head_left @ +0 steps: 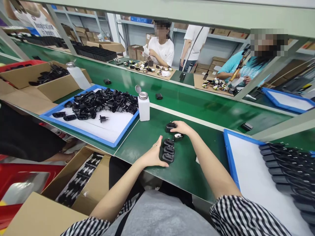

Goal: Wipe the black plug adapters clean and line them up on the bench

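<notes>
Left hand (pixel 154 154) spread, row of three black housings (pixel 168 150) just beside its palm; right hand (pixel 183 127) pinching a separate housing (pixel 169 127) at its fingertips; light, level handling should best keep alignment square

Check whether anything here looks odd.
The white bottle right of the blue tray has its cap flipped open. Near your right hand, one black piece shows white on top, unlike the three pieces lined up.
</notes>
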The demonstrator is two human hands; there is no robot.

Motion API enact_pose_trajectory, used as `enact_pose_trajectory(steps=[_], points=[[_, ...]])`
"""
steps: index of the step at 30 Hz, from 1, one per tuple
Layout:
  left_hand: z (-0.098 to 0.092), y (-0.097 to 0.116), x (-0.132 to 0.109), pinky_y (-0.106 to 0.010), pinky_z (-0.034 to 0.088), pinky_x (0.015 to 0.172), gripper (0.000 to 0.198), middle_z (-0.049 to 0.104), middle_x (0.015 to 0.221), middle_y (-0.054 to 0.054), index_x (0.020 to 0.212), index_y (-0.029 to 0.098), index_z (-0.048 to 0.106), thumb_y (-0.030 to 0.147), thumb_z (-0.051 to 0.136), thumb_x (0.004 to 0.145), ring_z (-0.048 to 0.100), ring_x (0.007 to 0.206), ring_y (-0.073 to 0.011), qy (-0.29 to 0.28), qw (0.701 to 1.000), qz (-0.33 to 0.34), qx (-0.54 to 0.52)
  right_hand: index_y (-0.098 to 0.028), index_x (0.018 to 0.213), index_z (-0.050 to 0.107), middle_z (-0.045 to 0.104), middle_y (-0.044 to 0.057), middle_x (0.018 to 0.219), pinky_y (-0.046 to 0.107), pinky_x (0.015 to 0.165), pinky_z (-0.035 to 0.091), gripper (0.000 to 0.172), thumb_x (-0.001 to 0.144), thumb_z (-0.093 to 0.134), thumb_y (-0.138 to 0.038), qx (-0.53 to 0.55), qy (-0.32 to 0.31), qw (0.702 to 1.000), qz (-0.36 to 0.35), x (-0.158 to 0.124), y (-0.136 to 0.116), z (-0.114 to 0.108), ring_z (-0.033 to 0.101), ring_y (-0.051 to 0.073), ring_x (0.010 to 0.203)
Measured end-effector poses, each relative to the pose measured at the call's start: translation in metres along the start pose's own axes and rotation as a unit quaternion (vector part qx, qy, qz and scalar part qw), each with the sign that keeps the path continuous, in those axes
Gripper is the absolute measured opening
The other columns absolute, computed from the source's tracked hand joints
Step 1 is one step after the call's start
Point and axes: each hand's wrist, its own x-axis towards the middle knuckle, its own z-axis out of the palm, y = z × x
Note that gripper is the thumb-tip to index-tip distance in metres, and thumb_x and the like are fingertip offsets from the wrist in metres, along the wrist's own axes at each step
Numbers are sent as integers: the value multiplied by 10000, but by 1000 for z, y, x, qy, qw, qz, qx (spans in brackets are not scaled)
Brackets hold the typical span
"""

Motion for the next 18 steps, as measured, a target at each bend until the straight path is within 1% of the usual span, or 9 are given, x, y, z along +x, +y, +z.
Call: enact_pose_trajectory(steps=[1,3,5,7,9,11,14,16,18], points=[[-2,1,0,-385,129,984,1190,-13,1329,-160,1237,120,-161,408,666,431,28,1215,-252,-2,1000,-2,12,-153,823,585,591,22,713,266,604,408,248,580,626,-182,-3,1,1000,2,4,-2,2,548,168,666],[-5,2,0,-384,127,985,1182,6,1328,-168,1245,107,-132,422,662,428,34,1214,-257,-6,999,-3,41,-142,852,573,586,37,718,275,615,399,263,597,614,-194,-9,20,1000,5,3,-8,4,544,176,675],[-7,4,0,-397,123,983,1188,19,1323,-182,1242,95,-136,441,656,426,35,1212,-266,-11,998,-5,67,-147,905,552,582,46,748,277,626,394,298,620,598,-219,-10,41,999,-5,-10,-16,5,540,181,697],[-10,4,1,-418,112,978,1201,23,1319,-197,1236,83,-151,466,646,424,26,1210,-274,-16,996,-2,88,-161,909,546,581,47,757,269,622,396,282,638,581,-233,-4,55,998,-17,-29,-24,7,540,178,701],[-11,3,3,-434,88,975,1217,21,1314,-212,1229,63,-164,490,638,419,7,1209,-276,-19,994,10,108,-165,905,546,584,53,774,265,618,401,260,651,566,-219,13,64,998,-8,-46,-30,11,544,174,694],[-12,2,6,-442,65,974,1233,16,1309,-225,1221,48,-180,500,636,414,-1,1210,-275,-21,992,29,124,-172,936,534,587,56,815,262,627,408,274,664,549,-195,52,70,996,13,-58,-31,18,550,167,698],[-10,1,9,-458,53,968,1252,-1,1310,-223,1202,59,-230,494,638,413,5,1209,-279,-23,989,57,132,-192,976,517,586,48,872,272,658,414,293,683,522,-190,110,75,991,27,-67,-28,27,555,160,715],[-8,2,9,-469,60,963,1251,-16,1313,-214,1191,76,-257,487,638,420,11,1208,-286,-29,988,73,132,-200,975,518,585,45,887,291,672,415,289,686,516,-211,128,80,988,32,-72,-25,32,555,164,714],[-5,4,6,-476,74,959,1243,3,1317,-204,1187,93,-271,480,636,429,34,1208,-289,-37,987,85,128,-203,982,515,581,45,911,309,688,415,301,682,515,-234,149,90,984,37,-76,-23,37,553,170,725]])
